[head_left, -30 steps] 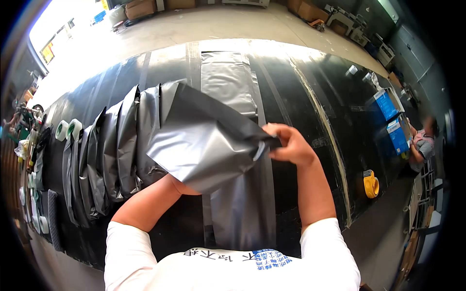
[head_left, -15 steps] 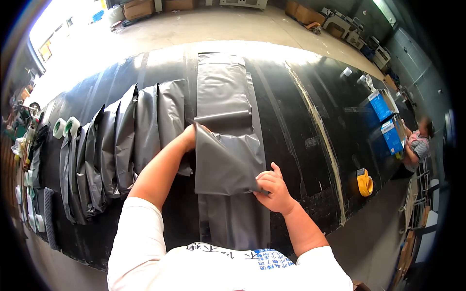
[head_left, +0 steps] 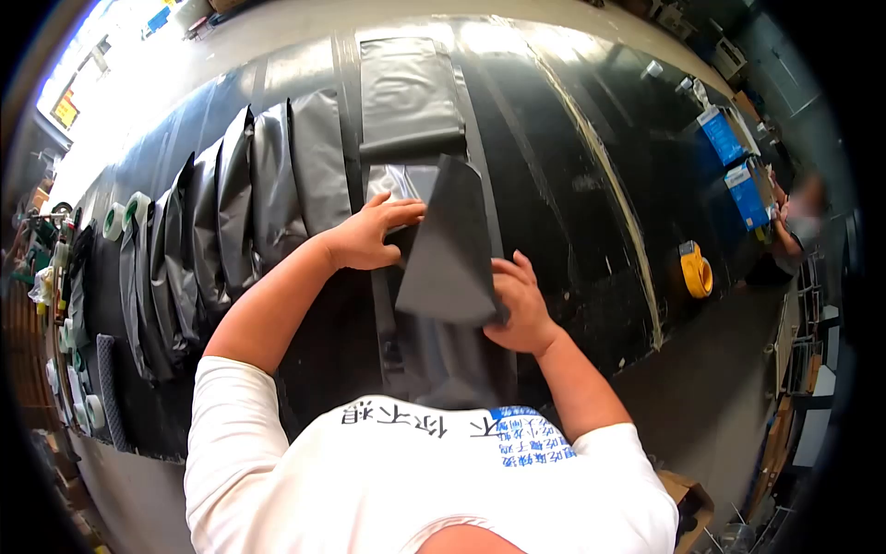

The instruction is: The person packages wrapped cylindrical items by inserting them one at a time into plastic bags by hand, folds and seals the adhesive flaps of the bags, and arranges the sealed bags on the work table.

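While the gray sheet (head_left: 452,254) is raised partly over the long strip (head_left: 448,362), at the middle of the desk (head_left: 595,226), the step in hand is prob. turning its flap. L hand (head_left: 365,238) touches the shiny part, its grip wide; R hand (head_left: 523,311) seems to hold the lower R corner, fingertips partly hidden. Next move prob. calls for control of this flap, whose fold is blurred. Gray pieces (head_left: 272,175) overlap at L, hiding one another; tape dispenser (head_left: 696,270) lies well apart, R side.

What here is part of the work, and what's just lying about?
Part of the work, it seems:
grey sheet between left hand and right hand
row of grey sheets, probably

Apparently just lying about:
yellow ring-shaped item
white-and-green rolls
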Motion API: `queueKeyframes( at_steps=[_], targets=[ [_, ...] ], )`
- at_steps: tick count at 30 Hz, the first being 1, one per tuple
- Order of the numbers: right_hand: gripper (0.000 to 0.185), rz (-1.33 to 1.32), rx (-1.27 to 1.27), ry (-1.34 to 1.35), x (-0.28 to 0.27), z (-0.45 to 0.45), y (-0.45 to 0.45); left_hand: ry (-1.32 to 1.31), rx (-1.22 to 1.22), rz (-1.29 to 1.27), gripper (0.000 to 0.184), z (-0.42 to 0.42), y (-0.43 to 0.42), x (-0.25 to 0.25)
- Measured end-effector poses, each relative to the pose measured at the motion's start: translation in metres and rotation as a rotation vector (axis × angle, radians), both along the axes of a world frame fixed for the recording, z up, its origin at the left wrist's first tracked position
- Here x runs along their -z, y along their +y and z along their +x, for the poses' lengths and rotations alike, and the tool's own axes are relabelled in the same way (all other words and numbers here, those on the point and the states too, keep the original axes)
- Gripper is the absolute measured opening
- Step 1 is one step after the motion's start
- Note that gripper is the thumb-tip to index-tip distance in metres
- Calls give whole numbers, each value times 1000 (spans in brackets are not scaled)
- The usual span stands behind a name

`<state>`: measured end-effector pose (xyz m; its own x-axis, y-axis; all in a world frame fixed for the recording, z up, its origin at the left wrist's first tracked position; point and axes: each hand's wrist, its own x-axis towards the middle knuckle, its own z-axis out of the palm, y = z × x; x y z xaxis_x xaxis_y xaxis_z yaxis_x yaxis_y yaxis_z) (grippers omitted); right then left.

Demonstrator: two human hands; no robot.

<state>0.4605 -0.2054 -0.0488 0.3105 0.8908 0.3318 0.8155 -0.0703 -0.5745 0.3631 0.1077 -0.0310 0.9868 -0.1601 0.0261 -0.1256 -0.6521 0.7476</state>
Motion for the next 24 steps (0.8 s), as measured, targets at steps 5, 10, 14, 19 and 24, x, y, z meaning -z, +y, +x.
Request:
queueKeyframes(
  at_steps=[5, 10, 14, 19, 24],
  targets=[
    [39, 123, -33, -118, -4, -22, -19, 65, -10, -787, 92, -68, -43, 7],
    [31, 213, 59, 317, 23, -36, -49, -72, -180, -105, 90, -122, -73, 26],
    [63, 193, 318, 1150, 9, -58, -53, -330, -149, 208, 45, -143, -118, 23],
    [72, 302, 336, 1437, 5, -60, -50, -359, -212, 127, 46, -155, -142, 43],
    [84, 504, 88, 1540, -5, -61, -51, -391, -284, 63, 49, -165, -167, 49]
  ],
)
